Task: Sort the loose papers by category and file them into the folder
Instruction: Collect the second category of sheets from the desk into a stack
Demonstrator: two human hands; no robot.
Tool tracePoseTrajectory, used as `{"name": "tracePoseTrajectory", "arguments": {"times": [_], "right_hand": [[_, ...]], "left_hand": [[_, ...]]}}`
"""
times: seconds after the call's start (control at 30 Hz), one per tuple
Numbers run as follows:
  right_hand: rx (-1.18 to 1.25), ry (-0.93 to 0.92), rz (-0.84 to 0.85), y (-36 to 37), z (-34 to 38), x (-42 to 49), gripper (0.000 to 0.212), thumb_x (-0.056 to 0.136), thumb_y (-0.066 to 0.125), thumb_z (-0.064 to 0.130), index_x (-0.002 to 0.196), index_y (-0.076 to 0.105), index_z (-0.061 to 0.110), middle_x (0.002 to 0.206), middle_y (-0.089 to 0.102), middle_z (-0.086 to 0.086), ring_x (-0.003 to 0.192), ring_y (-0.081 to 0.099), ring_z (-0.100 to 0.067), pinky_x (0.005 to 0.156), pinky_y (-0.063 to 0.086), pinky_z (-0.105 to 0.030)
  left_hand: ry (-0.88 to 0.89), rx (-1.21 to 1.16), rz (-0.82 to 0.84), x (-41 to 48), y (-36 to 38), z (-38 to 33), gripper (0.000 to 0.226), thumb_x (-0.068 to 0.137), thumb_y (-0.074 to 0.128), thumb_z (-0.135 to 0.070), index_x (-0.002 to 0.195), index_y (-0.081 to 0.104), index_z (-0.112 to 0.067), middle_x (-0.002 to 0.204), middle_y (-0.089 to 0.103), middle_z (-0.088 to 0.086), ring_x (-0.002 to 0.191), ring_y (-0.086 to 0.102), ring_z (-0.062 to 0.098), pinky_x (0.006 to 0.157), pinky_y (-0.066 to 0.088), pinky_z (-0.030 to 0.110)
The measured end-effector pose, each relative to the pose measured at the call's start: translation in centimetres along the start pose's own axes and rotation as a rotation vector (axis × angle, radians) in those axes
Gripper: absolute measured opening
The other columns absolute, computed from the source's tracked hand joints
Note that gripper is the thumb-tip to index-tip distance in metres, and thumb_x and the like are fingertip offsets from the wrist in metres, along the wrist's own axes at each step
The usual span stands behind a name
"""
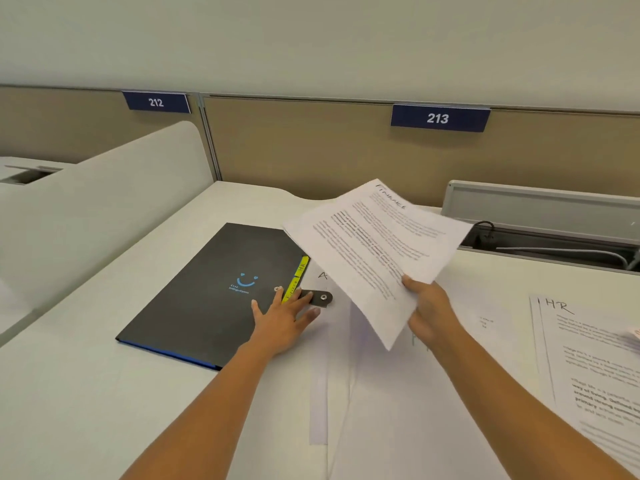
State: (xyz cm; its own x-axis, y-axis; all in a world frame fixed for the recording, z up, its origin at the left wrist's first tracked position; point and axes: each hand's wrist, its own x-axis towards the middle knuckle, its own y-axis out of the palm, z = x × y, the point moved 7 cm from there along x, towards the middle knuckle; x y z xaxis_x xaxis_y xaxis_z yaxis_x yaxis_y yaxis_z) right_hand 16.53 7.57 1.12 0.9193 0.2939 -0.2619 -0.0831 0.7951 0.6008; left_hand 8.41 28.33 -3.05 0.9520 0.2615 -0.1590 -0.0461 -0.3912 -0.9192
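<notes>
Finance papers (377,251) are held pinched in the right hand (431,306) for filing; the closed folder (207,292), touched by the left hand (282,322) with flat fingers, must next be opened.

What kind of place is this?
Probably an open-plan office: a tan cubicle partition carrying a dark blue 212 sign and a dark blue 213 sign, a white desk with a grey cable tray, and printed white paperwork in the right hand.

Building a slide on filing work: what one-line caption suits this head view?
Left hand rests on the closed black folder while the right hand holds Finance-labelled papers above the desk.
</notes>
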Motion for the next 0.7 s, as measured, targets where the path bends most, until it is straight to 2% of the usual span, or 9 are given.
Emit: {"name": "tracePoseTrajectory", "arguments": {"times": [0.17,0.27,0.33,0.37,0.4,0.43,0.53,0.63,0.7], "right_hand": [[0.014,0.056,-0.07,3.6,-4.3,1.6,0.04,0.093,0.041,-0.008,0.132,0.047,0.003,0.129,0.056,-0.018,0.103,0.057,-0.031,0.088,0.048,-0.046],[-0.031,0.062,-0.078,5.4,-6.2,2.1,0.038,0.094,0.04,-0.01,0.128,0.049,0.005,0.126,0.057,-0.016,0.105,0.056,-0.032,0.09,0.047,-0.046],[-0.069,0.061,-0.099,6.0,-7.1,2.5,0.036,0.093,0.04,-0.01,0.123,0.05,0.008,0.126,0.057,-0.016,0.108,0.056,-0.034,0.093,0.047,-0.047],[-0.088,0.064,-0.113,6.1,-7.5,2.7,0.035,0.093,0.04,-0.009,0.12,0.05,0.011,0.126,0.057,-0.015,0.109,0.057,-0.034,0.094,0.047,-0.048],[-0.107,0.066,-0.129,6.0,-7.8,2.9,0.033,0.094,0.04,-0.009,0.117,0.049,0.013,0.125,0.058,-0.014,0.107,0.057,-0.032,0.094,0.048,-0.047],[-0.126,0.065,-0.145,5.9,-8.0,3.1,0.032,0.094,0.04,-0.008,0.116,0.049,0.014,0.123,0.058,-0.013,0.104,0.058,-0.03,0.093,0.048,-0.046],[-0.174,0.038,-0.178,5.0,-8.0,3.7,0.034,0.094,0.041,-0.006,0.123,0.049,0.011,0.124,0.058,-0.012,0.101,0.057,-0.026,0.091,0.049,-0.043],[-0.235,0.013,-0.199,4.2,-7.6,3.6,0.036,0.094,0.042,-0.003,0.126,0.049,0.013,0.122,0.059,-0.01,0.104,0.057,-0.025,0.095,0.048,-0.044],[-0.26,-0.008,-0.182,4.1,-6.9,3.6,0.035,0.095,0.042,-0.003,0.125,0.049,0.013,0.12,0.059,-0.008,0.104,0.058,-0.025,0.097,0.047,-0.045]], "left_hand": [[0.056,-0.08,0.051,-0.7,-0.1,0.0,0.047,0.097,0.027,-0.049,0.142,0.029,-0.038,0.153,0.017,-0.019,0.145,-0.004,0.014,0.108,-0.008,0.062],[0.066,-0.113,0.032,-1.4,-1.0,-0.1,0.035,0.099,0.032,-0.029,0.13,0.049,-0.026,0.145,0.035,-0.012,0.142,0.013,0.012,0.112,-0.003,0.057],[0.057,-0.164,-0.027,-1.8,-1.9,0.0,0.027,0.096,0.036,-0.014,0.106,0.06,-0.015,0.112,0.058,-0.004,0.122,0.041,0.019,0.112,0.012,0.054],[0.067,-0.224,-0.082,-2.1,-2.6,0.0,0.024,0.093,0.039,-0.006,0.085,0.06,-0.013,0.085,0.057,-0.006,0.098,0.049,0.023,0.106,0.027,0.05],[0.062,-0.302,-0.139,-2.2,-3.1,0.3,0.029,0.089,0.042,0.001,0.067,0.053,-0.014,0.068,0.048,-0.008,0.079,0.045,0.022,0.09,0.041,0.043],[0.043,-0.37,-0.184,-2.3,-3.5,0.9,0.032,0.087,0.044,0.004,0.06,0.049,-0.013,0.061,0.045,-0.007,0.07,0.042,0.02,0.072,0.043,0.034],[-0.036,-0.371,-0.328,-2.5,-4.5,2.5,0.011,0.085,0.054,-0.002,0.082,0.063,-0.006,0.08,0.063,0.004,0.071,0.052,0.016,0.066,0.042,0.03],[-0.106,-0.138,-0.368,-1.9,-4.6,3.4,0.037,0.08,0.065,-0.026,0.113,0.057,-0.012,0.11,0.06,0.004,0.103,0.053,0.023,0.083,0.046,0.035],[-0.156,-0.055,-0.329,-1.4,-4.2,3.7,0.044,0.081,0.063,-0.035,0.116,0.052,-0.011,0.114,0.056,0.007,0.108,0.049,0.026,0.089,0.045,0.039]]}}
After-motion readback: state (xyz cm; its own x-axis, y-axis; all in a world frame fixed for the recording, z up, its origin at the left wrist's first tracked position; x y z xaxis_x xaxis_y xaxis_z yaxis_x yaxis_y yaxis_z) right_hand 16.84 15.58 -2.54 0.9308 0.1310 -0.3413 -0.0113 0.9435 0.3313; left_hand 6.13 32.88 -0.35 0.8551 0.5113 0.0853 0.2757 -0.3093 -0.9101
